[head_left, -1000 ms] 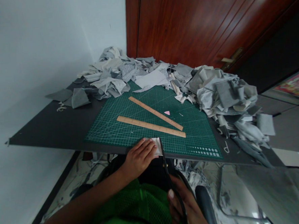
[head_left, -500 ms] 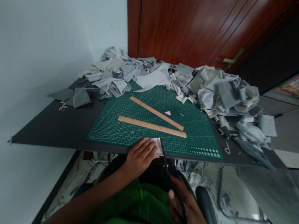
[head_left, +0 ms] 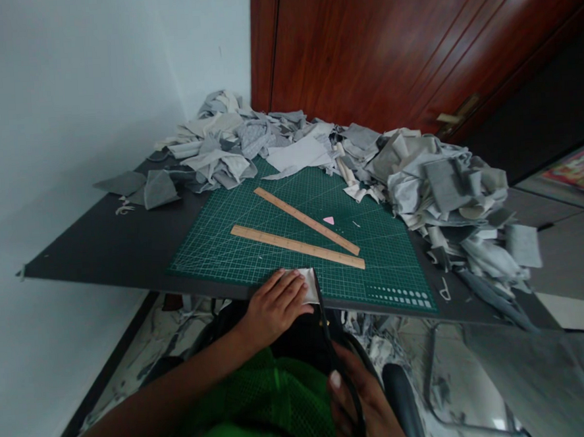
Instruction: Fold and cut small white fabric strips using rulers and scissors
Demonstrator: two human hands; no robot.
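A small pale piece of fabric [head_left: 310, 284] lies at the front edge of the green cutting mat [head_left: 199, 250]. My left hand [head_left: 277, 305] presses its fingers together over the fabric's left part, the thumb along the near edge; much of the piece is hidden under them. Long dark scissors [head_left: 327, 328] point away from me, their blades along the fabric's right edge. My right hand [head_left: 362, 399] is closed around the scissors' handles, below the table edge. Whether the blades have fabric between them, I cannot make out.
Two wooden rulers [head_left: 298, 244] lie on the mat beyond my hands, near a small pink piece [head_left: 328, 221]. Heaps of grey and white fabric scraps [head_left: 432, 177] line the back and right of the dark table [head_left: 106, 256]. More scraps litter the floor.
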